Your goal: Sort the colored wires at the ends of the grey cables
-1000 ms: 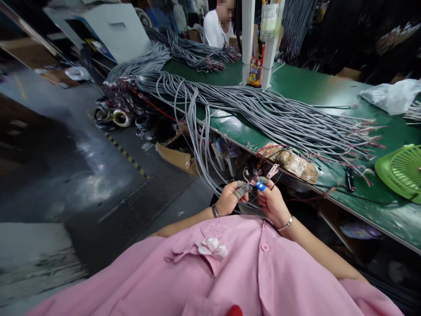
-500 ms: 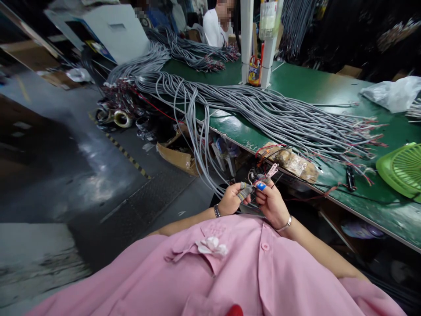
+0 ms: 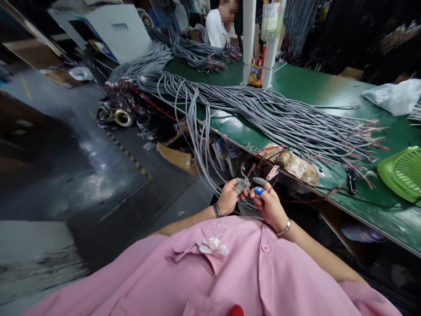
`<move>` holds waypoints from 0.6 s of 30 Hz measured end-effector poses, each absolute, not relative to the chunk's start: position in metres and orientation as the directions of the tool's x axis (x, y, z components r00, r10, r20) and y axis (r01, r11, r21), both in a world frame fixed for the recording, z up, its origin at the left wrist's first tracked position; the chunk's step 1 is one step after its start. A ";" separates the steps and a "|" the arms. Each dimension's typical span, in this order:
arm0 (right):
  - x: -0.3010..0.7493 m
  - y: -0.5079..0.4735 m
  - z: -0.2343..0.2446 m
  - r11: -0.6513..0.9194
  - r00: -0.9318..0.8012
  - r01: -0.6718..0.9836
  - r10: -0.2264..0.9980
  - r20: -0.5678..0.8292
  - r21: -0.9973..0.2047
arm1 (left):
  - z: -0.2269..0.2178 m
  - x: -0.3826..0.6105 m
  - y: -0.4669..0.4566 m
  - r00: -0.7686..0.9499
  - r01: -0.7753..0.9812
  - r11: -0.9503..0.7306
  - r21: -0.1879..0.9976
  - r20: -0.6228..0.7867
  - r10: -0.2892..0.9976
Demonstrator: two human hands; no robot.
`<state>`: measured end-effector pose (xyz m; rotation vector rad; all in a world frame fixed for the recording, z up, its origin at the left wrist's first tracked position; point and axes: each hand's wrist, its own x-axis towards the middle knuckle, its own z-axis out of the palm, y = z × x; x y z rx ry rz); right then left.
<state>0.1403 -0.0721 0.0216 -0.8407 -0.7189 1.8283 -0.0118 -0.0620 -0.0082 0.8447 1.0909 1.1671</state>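
In front of my chest, my left hand (image 3: 229, 197) is closed on the end of a grey cable, pinched between fingers in grey finger covers. Thin coloured wires (image 3: 251, 169), red and dark among them, fan out above that grip. Just to the right is my right hand (image 3: 270, 205), its thumb wrapped in blue and its forefinger in a grey cover. Thumb and forefinger stand apart, and I make out nothing between them. A pink clip-like piece (image 3: 272, 173) shows just beyond the right fingertips. Several grey cables (image 3: 201, 145) loop down from the bench toward my hands.
A long bundle of grey cables (image 3: 250, 105) lies across the green bench (image 3: 305, 83). A taped cardboard piece (image 3: 301, 169) sits at its near edge. On the right are a black tool (image 3: 351, 181) and a green fan (image 3: 403, 171). A person (image 3: 217, 28) sits across the bench.
My hands have drawn slightly apart. The right thumb and forefinger have opened away from the wires, whose coloured ends now show spread above my left fingers.
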 end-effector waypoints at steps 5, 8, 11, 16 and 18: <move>0.144 -0.073 0.018 -0.454 -0.357 -0.392 0.877 -0.323 -0.800 | -0.008 -0.014 -0.060 0.027 -0.277 0.177 0.944 -0.177 0.984; 0.147 -0.074 0.014 -0.501 -0.415 -0.291 0.834 -0.364 -0.815 | -0.008 -0.017 -0.059 0.022 -0.273 0.152 0.950 -0.152 0.988; 0.151 -0.070 0.008 -0.491 -0.356 -0.287 0.852 -0.384 -0.823 | -0.009 -0.020 -0.061 0.001 -0.267 0.123 0.956 -0.128 0.992; 0.155 -0.059 -0.007 -0.401 -0.194 -0.367 0.915 -0.353 -0.839 | -0.014 -0.024 -0.068 0.044 -0.232 0.120 0.965 -0.113 0.993; 0.154 -0.058 -0.010 -0.387 -0.215 -0.359 0.920 -0.328 -0.849 | -0.015 -0.026 -0.070 0.071 -0.233 0.116 0.965 -0.102 0.992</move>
